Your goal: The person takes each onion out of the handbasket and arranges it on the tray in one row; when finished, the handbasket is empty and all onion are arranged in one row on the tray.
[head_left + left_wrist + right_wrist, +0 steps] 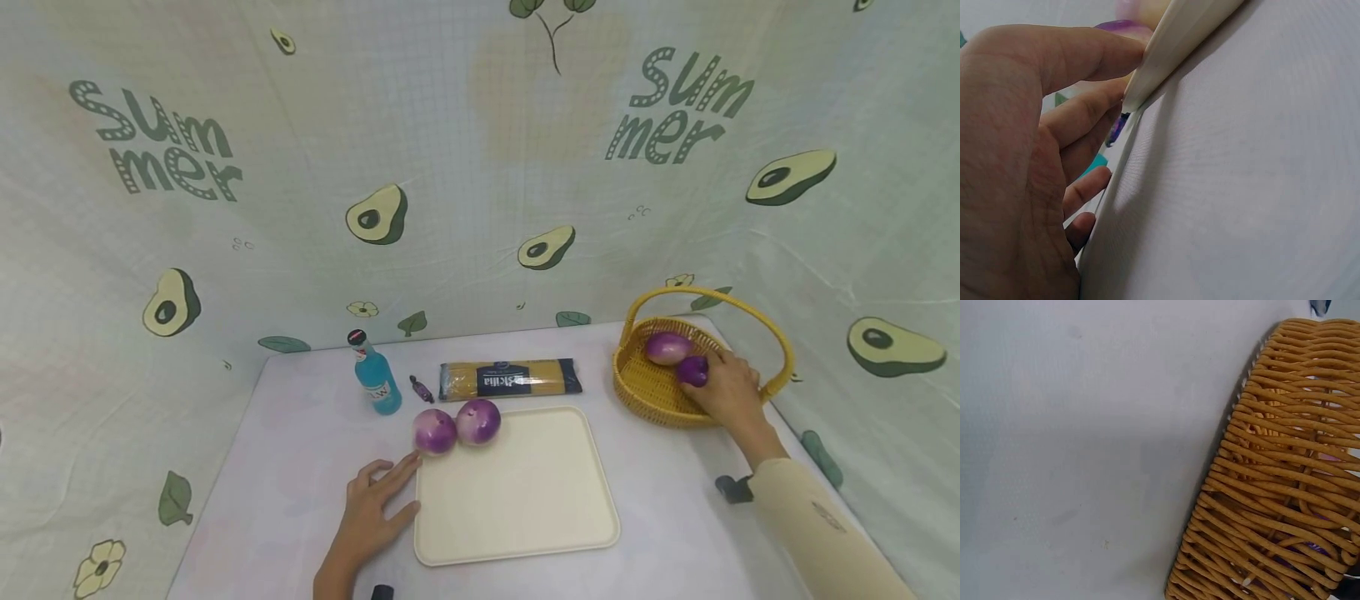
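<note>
Avocado-printed pale cloth (450,108) backs the scene. Right of frame: right hand (726,387) grips a round purple vegetable (693,372) inside a yellow wicker basket (660,410). Lower centre: left hand (372,510), fingers spread, touches a cream rectangular tray (517,496), apparently steadying it (two purple-white round vegetables (478,422) sit at its upper-left corner).

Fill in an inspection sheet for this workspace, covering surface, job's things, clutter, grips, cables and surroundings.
Surface: pale tabletop, faintly mottled.
Job's things: cream tray; two round vegetables, purple and white, at its far left corner; yellow basket containing a purple-and-white vegetable and a dark purple item.
Clutter: blue bottle, small wrapped sweet and yellow packet with a dark label, all beyond the tray.
Left grip: bare hand, fingertips touching the tray's left edge.
Right grip: bare hand over the basket, holding the dark purple item.
Cables: nothing seen.
Surroundings: hanging cloth printed with avocados and "summer".
</note>
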{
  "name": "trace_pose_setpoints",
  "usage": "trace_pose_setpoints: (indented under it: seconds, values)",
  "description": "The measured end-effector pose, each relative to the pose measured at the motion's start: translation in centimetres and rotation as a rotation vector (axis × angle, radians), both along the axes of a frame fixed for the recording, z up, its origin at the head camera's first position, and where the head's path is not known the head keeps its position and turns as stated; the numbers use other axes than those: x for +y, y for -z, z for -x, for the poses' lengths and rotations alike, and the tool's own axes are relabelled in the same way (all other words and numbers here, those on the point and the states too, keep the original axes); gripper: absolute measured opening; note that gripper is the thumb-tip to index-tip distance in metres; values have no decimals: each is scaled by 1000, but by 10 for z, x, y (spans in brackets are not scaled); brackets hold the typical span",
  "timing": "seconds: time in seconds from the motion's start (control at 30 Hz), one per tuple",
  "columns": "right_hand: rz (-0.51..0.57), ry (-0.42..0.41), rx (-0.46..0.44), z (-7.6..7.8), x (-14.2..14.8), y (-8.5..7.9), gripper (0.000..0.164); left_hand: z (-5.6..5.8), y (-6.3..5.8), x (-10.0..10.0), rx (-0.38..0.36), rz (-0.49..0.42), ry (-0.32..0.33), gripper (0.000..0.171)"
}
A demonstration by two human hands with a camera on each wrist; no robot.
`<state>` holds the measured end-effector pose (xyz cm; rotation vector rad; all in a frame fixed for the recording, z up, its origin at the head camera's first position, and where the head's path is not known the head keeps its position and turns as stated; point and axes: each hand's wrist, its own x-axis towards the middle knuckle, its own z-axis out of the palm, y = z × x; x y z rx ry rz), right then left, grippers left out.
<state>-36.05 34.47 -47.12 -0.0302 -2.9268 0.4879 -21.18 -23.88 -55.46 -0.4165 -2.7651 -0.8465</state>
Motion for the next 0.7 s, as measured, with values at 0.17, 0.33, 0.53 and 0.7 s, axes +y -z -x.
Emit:
trace_pose_setpoints:
  seconds: [0.17, 0.33, 0.53, 0.7]
  values:
    - [4, -7, 4, -3, -1, -3, 86, 1, 0, 1, -18, 8, -11, 65]
    - [8, -8, 4, -6, -4, -7, 85, 2, 1, 0, -33, 12, -13, 65]
    - [45, 11, -10, -10, -6, -11, 84, 2, 1, 0, -28, 14, -7, 65]
    - [51, 8, 11, -10, -9, -14, 81, 1, 1, 0, -6, 15, -2, 64]
